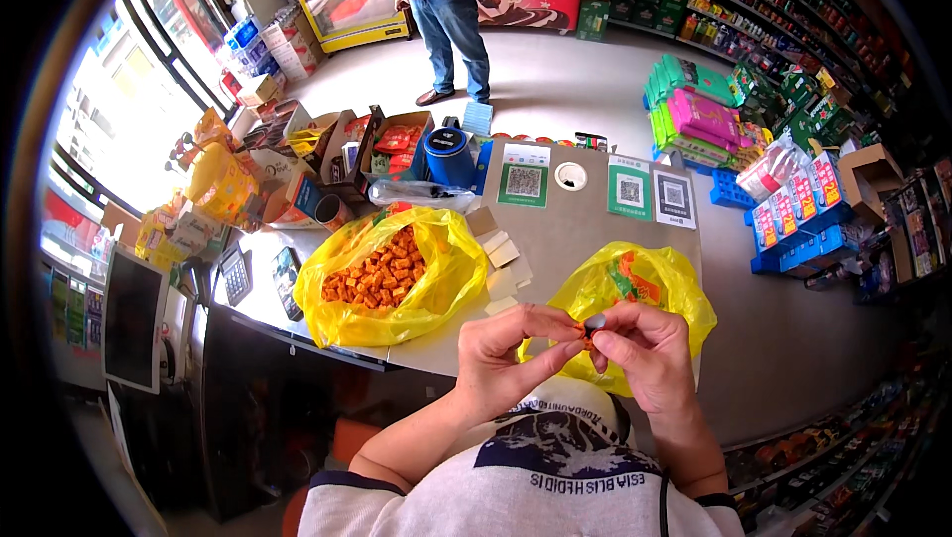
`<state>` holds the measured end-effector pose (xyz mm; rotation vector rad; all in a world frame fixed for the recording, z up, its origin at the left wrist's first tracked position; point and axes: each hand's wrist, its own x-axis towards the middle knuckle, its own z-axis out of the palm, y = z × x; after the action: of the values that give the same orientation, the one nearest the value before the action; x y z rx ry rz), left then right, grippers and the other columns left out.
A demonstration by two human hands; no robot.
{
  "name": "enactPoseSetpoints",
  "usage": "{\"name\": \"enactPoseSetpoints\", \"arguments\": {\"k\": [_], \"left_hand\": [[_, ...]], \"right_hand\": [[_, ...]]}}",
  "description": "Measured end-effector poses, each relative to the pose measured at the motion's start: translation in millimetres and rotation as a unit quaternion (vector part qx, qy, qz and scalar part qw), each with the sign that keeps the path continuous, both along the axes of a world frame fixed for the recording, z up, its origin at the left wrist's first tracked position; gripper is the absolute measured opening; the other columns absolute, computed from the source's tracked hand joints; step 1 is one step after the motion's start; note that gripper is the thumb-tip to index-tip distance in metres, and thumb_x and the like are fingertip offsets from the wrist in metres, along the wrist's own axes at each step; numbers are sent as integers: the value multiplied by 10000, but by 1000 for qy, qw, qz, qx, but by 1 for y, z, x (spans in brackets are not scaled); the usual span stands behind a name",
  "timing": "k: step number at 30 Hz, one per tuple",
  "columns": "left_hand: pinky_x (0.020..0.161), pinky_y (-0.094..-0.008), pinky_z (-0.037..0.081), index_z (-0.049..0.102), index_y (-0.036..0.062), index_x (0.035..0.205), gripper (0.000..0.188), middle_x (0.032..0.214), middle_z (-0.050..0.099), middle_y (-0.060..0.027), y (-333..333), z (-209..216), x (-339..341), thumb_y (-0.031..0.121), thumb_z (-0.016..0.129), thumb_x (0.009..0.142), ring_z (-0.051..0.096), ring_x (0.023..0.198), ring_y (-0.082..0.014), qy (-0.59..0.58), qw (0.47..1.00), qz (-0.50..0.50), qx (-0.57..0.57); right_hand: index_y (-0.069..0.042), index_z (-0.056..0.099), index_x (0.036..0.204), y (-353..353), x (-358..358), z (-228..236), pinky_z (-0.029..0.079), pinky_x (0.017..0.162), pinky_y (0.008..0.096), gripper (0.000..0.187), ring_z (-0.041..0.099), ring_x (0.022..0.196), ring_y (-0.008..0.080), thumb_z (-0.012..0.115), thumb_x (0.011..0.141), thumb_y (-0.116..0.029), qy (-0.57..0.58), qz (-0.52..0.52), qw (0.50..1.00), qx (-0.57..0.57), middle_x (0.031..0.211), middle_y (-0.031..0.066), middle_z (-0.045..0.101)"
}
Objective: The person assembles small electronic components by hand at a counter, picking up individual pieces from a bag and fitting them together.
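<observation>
My left hand (516,349) and my right hand (640,347) meet in front of my chest, thumbs and fingertips pinched together. Between them is a small orange-and-dark piece (586,331) with a greyish, shiny part on top; its exact kind is too small to make out. Just beyond my right hand sits an open yellow plastic bag (684,304) with a few orange and green wrappers (640,284) inside. To the left of my hands, another open yellow bag (456,274) holds a heap of small orange cubes (372,274). Several small white cards (504,252) lie between the two bags.
The counter (570,225) carries printed code cards (523,175), a round white disc (571,176), a blue canister (449,155), snack boxes (402,140), a phone (286,279) and a calculator (235,274). A monitor (132,319) stands left. Beyond the counter a person (441,21) stands; stacked goods (694,116) sit right.
</observation>
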<state>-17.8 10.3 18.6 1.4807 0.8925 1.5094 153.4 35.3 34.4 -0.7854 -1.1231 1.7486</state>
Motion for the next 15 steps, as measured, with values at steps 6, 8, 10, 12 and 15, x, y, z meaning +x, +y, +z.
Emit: {"name": "enactPoseSetpoints", "arguments": {"k": [6,8,10,12,15], "left_hand": [[735,-280,485,607,-55,825,120,862,621,-128,-1,0,2,-93,653,720,599,829,-179,-48,997,-29,-59],[740,-284,487,605,-58,822,114,858,619,-124,-1,0,3,-94,650,724,597,833,-178,-55,996,-33,-69],[757,-286,490,597,-60,848,134,872,614,-124,-2,-2,4,-97,645,728,595,836,-179,-69,995,-35,-63],[765,-288,492,592,-62,867,149,884,610,-125,-4,-3,5,-102,637,731,594,839,-177,-86,993,-38,-71],[741,-269,499,594,-51,913,173,893,612,-110,-6,-2,11,-89,628,747,597,827,-154,-146,986,-24,-76]], "right_hand": [[38,633,906,1,5,3,454,577,174,111,565,639,75,614,803,0,-49,3,998,32,787,48,616],[34,637,904,0,5,5,455,577,174,111,568,641,77,616,799,8,-64,-2,996,59,788,48,613],[29,641,903,0,6,6,455,576,174,112,570,642,79,618,794,16,-78,-8,993,86,790,48,610],[12,652,896,1,6,7,456,577,174,122,574,641,86,636,776,22,-101,-10,984,147,788,52,606],[-1,658,889,5,8,8,466,595,194,145,590,662,116,655,747,27,-138,13,966,219,802,65,616]]}}
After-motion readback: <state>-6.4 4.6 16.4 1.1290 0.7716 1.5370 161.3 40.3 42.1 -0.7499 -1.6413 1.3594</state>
